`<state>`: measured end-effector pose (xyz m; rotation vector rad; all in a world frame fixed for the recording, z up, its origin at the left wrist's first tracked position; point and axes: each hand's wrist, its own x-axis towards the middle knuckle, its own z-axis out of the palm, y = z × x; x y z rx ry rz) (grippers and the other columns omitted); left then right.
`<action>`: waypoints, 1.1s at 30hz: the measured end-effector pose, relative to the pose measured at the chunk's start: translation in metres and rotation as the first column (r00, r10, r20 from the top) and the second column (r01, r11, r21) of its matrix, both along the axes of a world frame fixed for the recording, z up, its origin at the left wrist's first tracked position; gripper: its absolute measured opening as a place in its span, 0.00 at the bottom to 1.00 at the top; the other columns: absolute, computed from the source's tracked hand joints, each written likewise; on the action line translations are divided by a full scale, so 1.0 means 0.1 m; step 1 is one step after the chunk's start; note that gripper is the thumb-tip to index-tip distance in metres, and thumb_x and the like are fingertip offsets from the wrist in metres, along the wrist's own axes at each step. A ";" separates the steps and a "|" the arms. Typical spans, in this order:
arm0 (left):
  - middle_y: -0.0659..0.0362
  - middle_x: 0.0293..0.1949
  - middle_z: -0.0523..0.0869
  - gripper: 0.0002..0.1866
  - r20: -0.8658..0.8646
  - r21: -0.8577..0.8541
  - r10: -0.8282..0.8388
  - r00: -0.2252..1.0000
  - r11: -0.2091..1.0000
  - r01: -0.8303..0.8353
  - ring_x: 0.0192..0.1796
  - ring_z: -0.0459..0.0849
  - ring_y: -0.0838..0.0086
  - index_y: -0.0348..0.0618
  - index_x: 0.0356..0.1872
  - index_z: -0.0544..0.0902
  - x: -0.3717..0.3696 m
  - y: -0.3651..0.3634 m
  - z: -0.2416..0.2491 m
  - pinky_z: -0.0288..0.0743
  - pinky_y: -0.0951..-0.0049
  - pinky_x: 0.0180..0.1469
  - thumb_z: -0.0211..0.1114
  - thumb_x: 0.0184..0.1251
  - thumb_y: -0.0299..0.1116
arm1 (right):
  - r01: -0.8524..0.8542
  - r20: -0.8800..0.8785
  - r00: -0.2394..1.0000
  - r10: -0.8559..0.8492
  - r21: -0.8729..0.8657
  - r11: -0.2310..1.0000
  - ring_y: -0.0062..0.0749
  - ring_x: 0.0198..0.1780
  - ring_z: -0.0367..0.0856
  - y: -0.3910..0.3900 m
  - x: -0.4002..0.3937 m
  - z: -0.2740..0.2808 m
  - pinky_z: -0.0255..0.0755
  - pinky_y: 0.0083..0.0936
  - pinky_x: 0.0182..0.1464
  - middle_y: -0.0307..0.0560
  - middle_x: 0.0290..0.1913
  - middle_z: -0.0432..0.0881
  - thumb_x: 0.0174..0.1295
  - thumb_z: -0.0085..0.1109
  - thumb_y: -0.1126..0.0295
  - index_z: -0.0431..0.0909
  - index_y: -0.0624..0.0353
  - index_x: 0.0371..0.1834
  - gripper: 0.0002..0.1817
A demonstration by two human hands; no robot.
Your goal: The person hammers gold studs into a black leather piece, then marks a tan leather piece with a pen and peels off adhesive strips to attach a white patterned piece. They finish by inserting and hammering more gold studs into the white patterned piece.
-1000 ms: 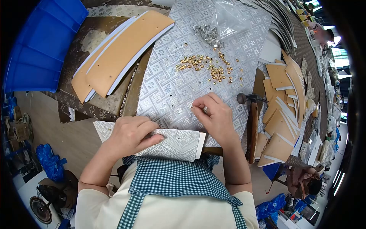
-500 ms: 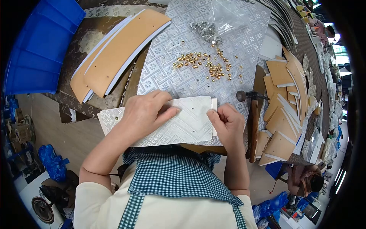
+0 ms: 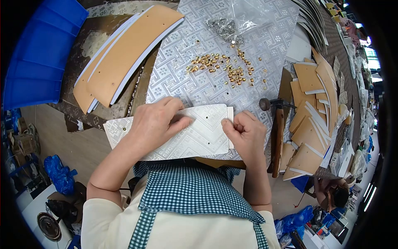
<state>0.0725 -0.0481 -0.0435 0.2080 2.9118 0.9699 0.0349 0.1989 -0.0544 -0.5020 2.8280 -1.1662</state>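
A pale patterned panel (image 3: 186, 139) with small holes lies across the near edge of the patterned board, with another layer showing beneath its right end. My left hand (image 3: 155, 124) rests on the panel's middle, thumb and fingers apart and holding nothing. At the panel's right edge, my right hand (image 3: 246, 133) is closed on it, the thumb on top and the fingers curled. Beyond the hands, several gold-coloured rivets (image 3: 236, 74) are scattered on the board. Behind them is a heap of small silver-coloured pieces (image 3: 224, 28) beside a clear plastic bag (image 3: 251, 14).
A hammer (image 3: 277, 141) lies right of my right hand. Tan curved panels (image 3: 132, 50) are stacked at the left, near a blue bin (image 3: 39, 54). More tan pieces (image 3: 309, 120) are piled at the right. A person (image 3: 333, 193) is at the lower right.
The view has shifted slightly. Both hands keep nearly the same places on the panel.
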 end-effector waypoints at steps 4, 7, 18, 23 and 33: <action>0.56 0.34 0.86 0.16 -0.011 -0.020 0.008 1.000 1.000 -0.008 0.30 0.88 0.63 0.40 0.37 0.82 0.00 0.00 -0.02 0.80 0.66 0.32 0.74 0.60 0.42 | 0.004 -0.009 1.000 -0.004 0.009 1.000 0.30 0.18 0.67 -0.01 0.00 -0.01 0.60 0.29 0.22 0.40 0.19 0.70 0.53 0.73 0.68 0.70 0.58 0.17 0.18; 0.56 0.34 0.87 0.16 0.002 -0.027 0.020 1.000 0.999 -0.019 0.30 0.88 0.62 0.41 0.36 0.82 0.00 0.01 -0.02 0.80 0.65 0.33 0.74 0.59 0.43 | 0.005 -0.010 1.000 -0.005 0.036 0.999 0.30 0.18 0.68 -0.02 0.00 -0.01 0.61 0.30 0.22 0.40 0.18 0.70 0.54 0.73 0.68 0.70 0.58 0.17 0.18; 0.56 0.36 0.89 0.17 0.074 -0.037 0.068 0.995 0.997 -0.066 0.33 0.89 0.62 0.45 0.41 0.81 -0.04 0.06 0.03 0.79 0.62 0.35 0.73 0.60 0.44 | 0.038 -0.129 0.991 -0.029 0.072 0.997 0.30 0.27 0.80 -0.04 -0.32 0.20 0.72 0.25 0.28 0.40 0.33 0.81 0.58 0.70 0.74 0.80 0.56 0.35 0.07; 0.56 0.35 0.89 0.17 0.097 -0.023 0.063 0.993 0.998 -0.061 0.33 0.89 0.61 0.46 0.42 0.80 -0.04 0.05 0.04 0.79 0.62 0.36 0.73 0.60 0.45 | -0.036 -0.206 0.977 0.051 0.074 0.997 0.35 0.29 0.82 -0.16 -0.64 0.10 0.74 0.29 0.30 0.40 0.35 0.81 0.59 0.66 0.75 0.81 0.54 0.36 0.05; 0.56 0.36 0.88 0.17 0.094 -0.027 0.051 0.994 0.998 -0.048 0.34 0.88 0.60 0.46 0.42 0.81 -0.04 0.04 0.02 0.78 0.60 0.36 0.72 0.62 0.46 | -0.026 -0.122 0.992 0.013 -0.111 0.994 0.33 0.31 0.84 -0.21 -0.69 0.04 0.78 0.28 0.33 0.41 0.35 0.81 0.61 0.62 0.79 0.79 0.59 0.35 0.03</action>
